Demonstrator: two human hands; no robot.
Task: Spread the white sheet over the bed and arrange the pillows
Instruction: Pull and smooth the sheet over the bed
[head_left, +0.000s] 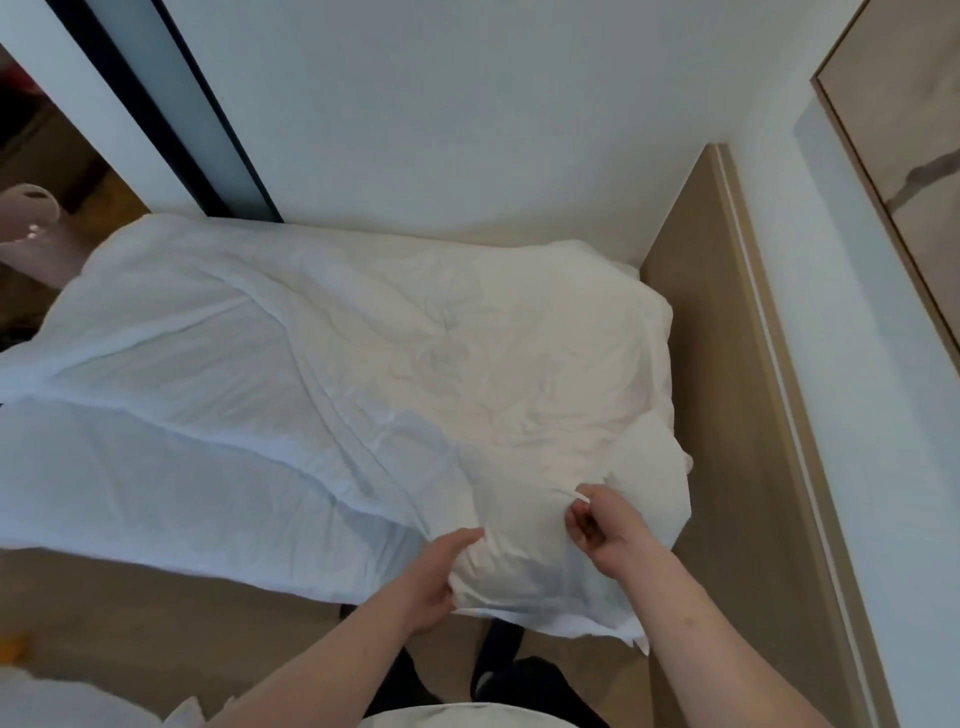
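Sheet (322, 374): lies rumpled over the bed, near corner bunched. My left hand (431, 582) grips its edge; my right hand (605, 525) pinches a fold. To do it well, I should pull both grips evenly toward the corner, smoothing creases.

A wooden headboard panel (727, 415) stands right, a dark-framed sliding door (171, 104) far left.
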